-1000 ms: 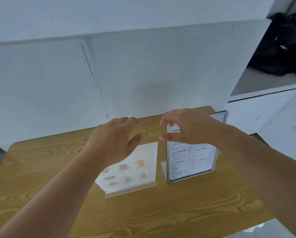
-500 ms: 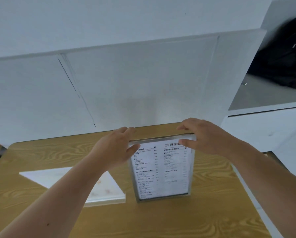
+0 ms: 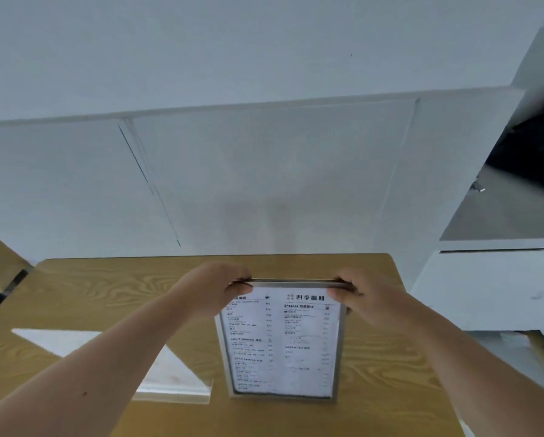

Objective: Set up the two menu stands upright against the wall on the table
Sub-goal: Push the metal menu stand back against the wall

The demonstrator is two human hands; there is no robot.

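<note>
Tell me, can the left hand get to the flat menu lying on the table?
Probably yes. The flat menu lies right beside the left forearm, nothing on it, but the left hand must first let go of the upright menu.

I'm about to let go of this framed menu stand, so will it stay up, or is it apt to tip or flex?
The menu stand looks stiff: its frame edges stay straight while the left hand and right hand pinch only its top corners. It is tall on a narrow base, so it probably tips easily if nudged. The smooth wooden table may let it slide.

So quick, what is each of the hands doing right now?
Left hand: closed on the framed menu stand, top left corner.
Right hand: closed on the same stand, top right corner.
</note>
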